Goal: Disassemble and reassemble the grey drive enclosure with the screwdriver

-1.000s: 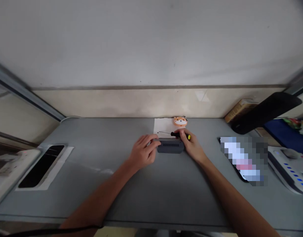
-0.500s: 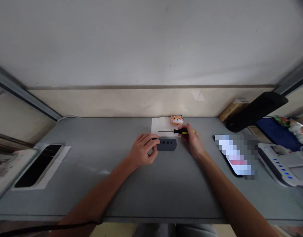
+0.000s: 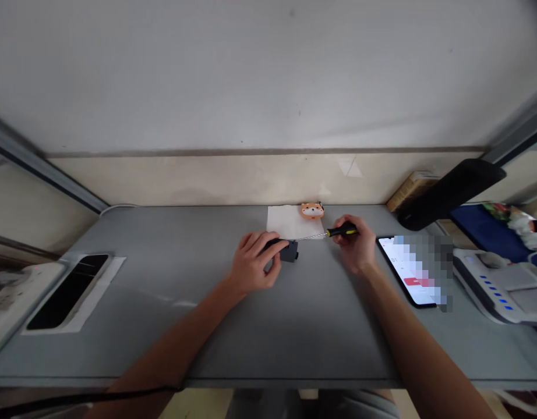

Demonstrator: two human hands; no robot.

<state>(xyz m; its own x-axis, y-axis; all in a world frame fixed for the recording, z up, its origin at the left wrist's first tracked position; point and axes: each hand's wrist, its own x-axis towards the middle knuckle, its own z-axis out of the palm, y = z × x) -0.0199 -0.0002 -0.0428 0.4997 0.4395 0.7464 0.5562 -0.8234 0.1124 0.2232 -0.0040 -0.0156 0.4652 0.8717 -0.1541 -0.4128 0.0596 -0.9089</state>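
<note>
My left hand [image 3: 256, 262] is shut around a small dark grey box-shaped device [image 3: 290, 251], which covers most of it. My right hand [image 3: 352, 245] holds a screwdriver [image 3: 342, 231] with a black and yellow handle. Its thin metal shaft runs left over the corner of a white sheet of paper [image 3: 290, 222], and the tip ends close to the device's upper right end. An orange cartoon-animal figure [image 3: 312, 210] stands at the far edge of the paper.
On the grey desk [image 3: 303, 331], a smartphone [image 3: 403, 270] lies right of my right hand, and a black slab on white paper [image 3: 67, 293] lies far left. A white device with blue lights [image 3: 498, 288], a book [image 3: 410, 191] and a black object [image 3: 447, 194] stand at the back right.
The grey device has turned, now showing its narrow end, and sits in my left hand. The screwdriver has moved right, with its shaft now reaching toward the device.
</note>
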